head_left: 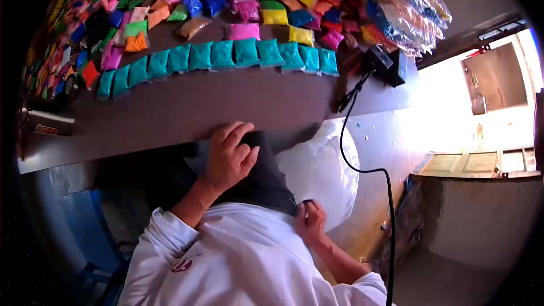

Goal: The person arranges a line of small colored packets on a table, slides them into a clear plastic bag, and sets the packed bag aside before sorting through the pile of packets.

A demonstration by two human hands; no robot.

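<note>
My left hand (pixel 229 156) is at the near edge of the table, its fingertips over the edge. Its fingers are loosely bent and apart, with nothing visible in them. Lower and to the right, my right hand (pixel 310 220) is beside my thigh with curled fingers. A small dark patch shows at its top; I cannot tell whether that is something held. Beyond my left hand, a curved row of teal packets (pixel 222 55) lies side by side on the table (pixel 226 102). A pink packet (pixel 243 31) and a yellow packet (pixel 301 35) lie just behind the row.
Many colourful small packets (pixel 164 0) cover the table's far side. Clear plastic bags (pixel 408 11) of packets stand at the right, near a black box (pixel 391 65) with a hanging cable (pixel 368 170). A metal cylinder (pixel 51 122) is at the left. A white bag (pixel 323 175) sits beside my leg.
</note>
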